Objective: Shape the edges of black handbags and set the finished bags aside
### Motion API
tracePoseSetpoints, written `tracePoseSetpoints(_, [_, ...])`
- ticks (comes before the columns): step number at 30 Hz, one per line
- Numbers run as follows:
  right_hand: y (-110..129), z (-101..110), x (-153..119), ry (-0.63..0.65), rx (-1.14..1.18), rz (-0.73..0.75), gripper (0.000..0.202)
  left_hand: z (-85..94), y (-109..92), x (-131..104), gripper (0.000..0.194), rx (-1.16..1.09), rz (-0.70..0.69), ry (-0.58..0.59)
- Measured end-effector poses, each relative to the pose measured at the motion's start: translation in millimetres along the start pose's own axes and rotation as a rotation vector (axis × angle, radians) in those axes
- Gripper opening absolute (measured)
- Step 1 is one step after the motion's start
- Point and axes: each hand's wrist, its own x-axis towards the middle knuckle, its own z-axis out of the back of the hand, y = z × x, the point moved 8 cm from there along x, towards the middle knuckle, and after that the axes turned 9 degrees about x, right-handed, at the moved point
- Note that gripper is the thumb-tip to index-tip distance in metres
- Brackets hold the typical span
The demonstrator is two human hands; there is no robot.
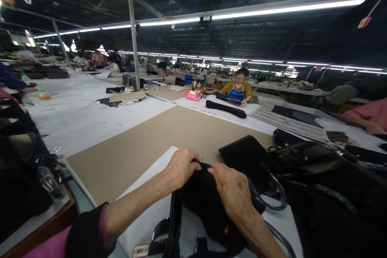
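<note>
A black bag (202, 201) with a small gold zip pull (226, 229) stands at the bottom centre, over a white sheet. My left hand (183, 167) pinches its top edge from the left, thumb and fingers together. From the right, my right hand (231, 183) grips the same edge a short way off. The two hands do not touch. Straps and a gold metal fitting (140, 250) lie at the bag's lower left. The lower part of the bag is partly hidden by my right forearm.
More black bags (317, 177) with wrapped handles crowd the right side. A brown board (157, 129) covers the table ahead. Beyond it are a pink basket (193, 95), a black bundle (226, 109) and a seated person (237, 88). A bottle (44, 94) stands at the left.
</note>
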Motion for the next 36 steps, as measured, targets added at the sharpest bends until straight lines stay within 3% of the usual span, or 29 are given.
tracePoseSetpoints(4, [3.6,1.5,-2.7,-0.003,0.007,0.006,0.011,-0.2,-0.7,0.0,0.013,-0.008,0.009,0.014])
tracePoseSetpoints(7, [15.6,7.2,-0.3,0.024,0.001,0.039,0.035,0.3,-4.6,-1.8,0.014,0.021,0.002,0.000])
tracePoseSetpoints(11, [30.9,7.5,16.5,0.198,0.141,0.076,0.022,0.1,-8.0,-3.7,0.017,-0.047,-0.050,0.013])
tracePoseSetpoints(15, [41.1,-4.0,34.5,0.414,0.343,0.148,0.018,17.2,-1.0,-15.1,0.020,-0.256,-0.122,0.026])
tracePoseSetpoints(17, [42.4,-8.4,38.6,0.456,0.342,0.175,0.013,32.8,12.2,-34.3,0.025,-0.322,-0.041,-0.013])
tracePoseSetpoints(20, [44.3,-12.1,38.0,0.456,0.307,0.190,0.009,46.2,28.8,-85.4,0.048,-0.294,0.158,-0.127])
tracePoseSetpoints(22, [48.7,-14.5,35.0,0.453,0.296,0.196,0.014,42.2,27.9,-122.9,0.066,-0.190,0.233,-0.225])
tracePoseSetpoints(25, [57.4,-17.0,32.0,0.455,0.264,0.203,0.019,11.8,19.1,-156.6,0.088,-0.073,0.275,-0.220])
tracePoseSetpoints(27, [60.5,-15.1,32.3,0.453,0.227,0.203,0.020,-3.0,24.9,-164.5,0.083,-0.056,0.384,-0.208])
tracePoseSetpoints(30, [56.5,-4.4,32.1,0.457,0.197,0.204,0.023,-0.5,40.2,-160.6,0.065,-0.131,0.459,-0.156])
tracePoseSetpoints(34, [37.1,16.1,20.2,0.481,0.214,0.195,0.023,11.8,52.9,-145.0,0.033,-0.478,0.266,0.171])
tracePoseSetpoints(36, [28.4,20.3,8.9,0.504,0.237,0.182,0.023,18.5,60.5,-139.5,0.026,-0.589,0.198,0.255])
